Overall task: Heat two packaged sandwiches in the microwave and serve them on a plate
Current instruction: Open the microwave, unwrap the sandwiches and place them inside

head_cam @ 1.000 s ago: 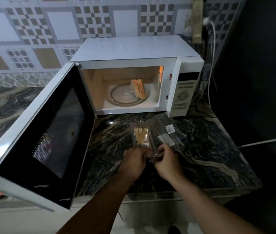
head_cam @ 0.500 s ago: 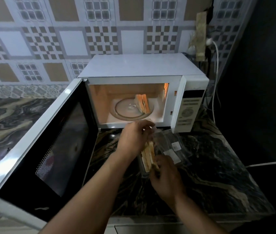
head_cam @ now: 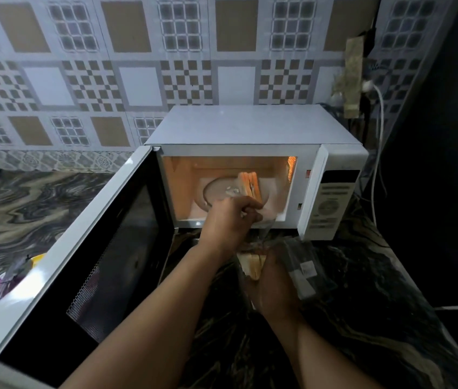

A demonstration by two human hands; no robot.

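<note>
Left hand [head_cam: 230, 220] has risen to microwave [head_cam: 250, 169] doorway — wrapper [head_cam: 264, 220] pinched.

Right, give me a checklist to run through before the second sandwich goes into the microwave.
1. Microwave door swung fully open: ok.
2. Turntable has free space left of the first sandwich: ok.
3. Second sandwich fully out of its clear wrapper: not ok, the left hand grips the wrapper.
4. Right hand has a firm grip on the second sandwich: ok.
5. Empty packaging clear of the opening: ok.
6. Plate ready: cannot tell.
</note>
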